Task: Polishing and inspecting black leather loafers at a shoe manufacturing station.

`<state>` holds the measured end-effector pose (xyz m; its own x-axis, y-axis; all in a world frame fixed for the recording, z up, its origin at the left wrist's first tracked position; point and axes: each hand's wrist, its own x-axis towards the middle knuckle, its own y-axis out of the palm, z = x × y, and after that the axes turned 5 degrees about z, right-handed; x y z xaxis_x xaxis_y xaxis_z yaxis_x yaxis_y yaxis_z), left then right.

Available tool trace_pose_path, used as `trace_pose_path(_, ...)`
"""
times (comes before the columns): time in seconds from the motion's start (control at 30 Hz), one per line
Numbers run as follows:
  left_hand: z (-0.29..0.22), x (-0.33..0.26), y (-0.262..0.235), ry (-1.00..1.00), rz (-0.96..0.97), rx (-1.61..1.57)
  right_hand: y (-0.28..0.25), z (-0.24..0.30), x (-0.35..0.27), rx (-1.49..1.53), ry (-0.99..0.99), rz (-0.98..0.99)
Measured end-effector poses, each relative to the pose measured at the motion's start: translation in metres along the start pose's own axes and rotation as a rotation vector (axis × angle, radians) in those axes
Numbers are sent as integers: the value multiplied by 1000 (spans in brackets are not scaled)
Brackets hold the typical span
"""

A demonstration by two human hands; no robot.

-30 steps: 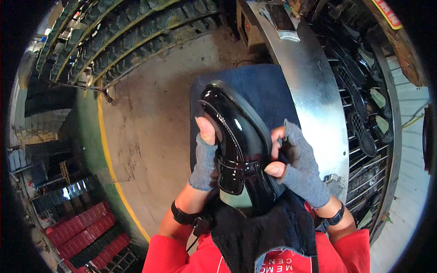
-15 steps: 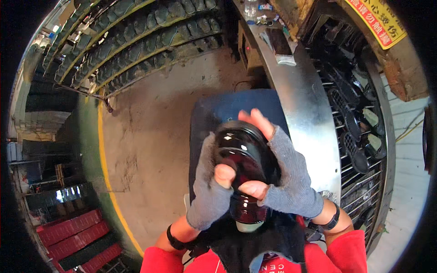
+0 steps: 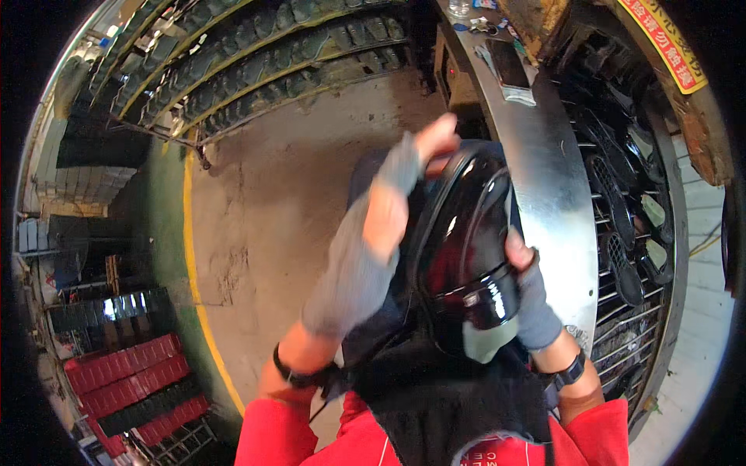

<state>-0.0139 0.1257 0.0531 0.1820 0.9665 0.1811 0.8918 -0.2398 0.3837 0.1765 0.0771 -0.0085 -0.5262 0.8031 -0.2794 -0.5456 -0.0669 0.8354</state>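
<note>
A glossy black shoe (image 3: pixel 464 256) is held above my lap, its toe pointing away and its upper facing me. A pale green shoe last (image 3: pixel 488 342) shows at the heel end. My left hand (image 3: pixel 377 221), in a grey fingerless glove, lies along the shoe's left side, with its fingers bent over by the toe; they are slightly blurred. My right hand (image 3: pixel 535 299), gloved alike, grips the right side near the heel, thumb up against the upper; its other fingers are hidden. A black cloth (image 3: pixel 458 408) covers my lap below the shoe.
A dark blue padded surface (image 3: pixel 364 175) lies beyond the shoe. On the right runs a metal ledge (image 3: pixel 548 155) with a phone (image 3: pixel 509 64), beside a grille holding black soles (image 3: pixel 618 264). Racks of dark shoe-shaped pieces (image 3: pixel 264 93) stand at far left, red slatted panels (image 3: pixel 128 373) nearer.
The shoe has swung right and tilted, showing more of its upper. My left hand has moved up along its side toward the toe; my right hand has slid down toward the heel.
</note>
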Motion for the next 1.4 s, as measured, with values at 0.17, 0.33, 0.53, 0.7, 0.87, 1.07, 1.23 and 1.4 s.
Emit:
trace_pose_path(0.17, 20, 50, 8, -177, 211, 137, -25, 7, 15, 54, 29, 41)
trace_pose_path(0.33, 44, 33, -9, -307, 134, 162, -59, -13, -10, 148, 123, 17)
trace_pose_path(0.53, 66, -15, -7, -161, -154, 83, -38, -11, -58, -686, 189, -143)
trace_pose_path(0.7, 78, -47, -8, 115, -199, 493, -6, -15, -51, -622, 217, -366)
trace_pose_path(0.87, 85, 4, -31, 358, -103, 823, -48, -24, -19, -462, 58, -348)
trace_pose_path(1.07, 173, -17, -81, -264, 99, 219, -35, -18, 54, -316, -16, -311)
trace_pose_path(1.23, 143, -63, -48, -518, 13, 37, -69, -23, 49, -353, -134, -418)
trace_pose_path(1.4, 124, -20, -39, -486, 228, 15, -72, 20, 2, 6, -160, -249)
